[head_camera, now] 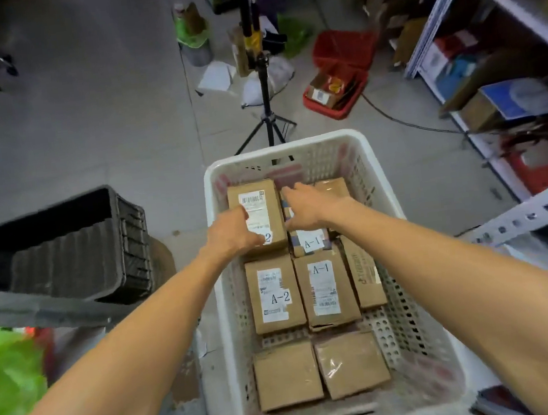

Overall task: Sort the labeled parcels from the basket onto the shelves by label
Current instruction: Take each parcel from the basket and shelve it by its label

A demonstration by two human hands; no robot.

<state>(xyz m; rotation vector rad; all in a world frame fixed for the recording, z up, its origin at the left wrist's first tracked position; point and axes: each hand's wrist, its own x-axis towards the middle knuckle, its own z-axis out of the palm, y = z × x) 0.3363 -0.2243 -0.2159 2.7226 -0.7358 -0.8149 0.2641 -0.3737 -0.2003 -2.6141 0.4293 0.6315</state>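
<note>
At the far left of my feed a green bag (3,378) sits low in the corner, and a black crate (74,252) stands behind it on the floor.

The left hand (231,235) is inside the white basket (279,146). It rests on the far-left parcel (266,208), with its fingers curled over the box's left edge and its thumb lying across the label, so only a "2" shows. I read that as a hold on that parcel.

Nearer to me in the same column lies the A-2 parcel (274,293), and nearer still a plain parcel (288,376). All three lie flat on the basket floor.

The right hand (304,210) is just beside the left hand. Its fingers stretch forward, spread and fairly straight, above the far A-1 parcel (309,242), and its thumb points down at the gap between the two far boxes. It grips nothing, and I cannot tell whether it touches the box.

Below it lie the near A-1 parcel (326,290) and a taped parcel (352,365). A side parcel (365,272) stands on edge against the basket's right wall.

A tripod (265,98) stands on the floor beyond the basket, with a red bin (343,50) of small boxes to its right. The shelves (518,15) run along the right edge and hold blurred cartons.
</note>
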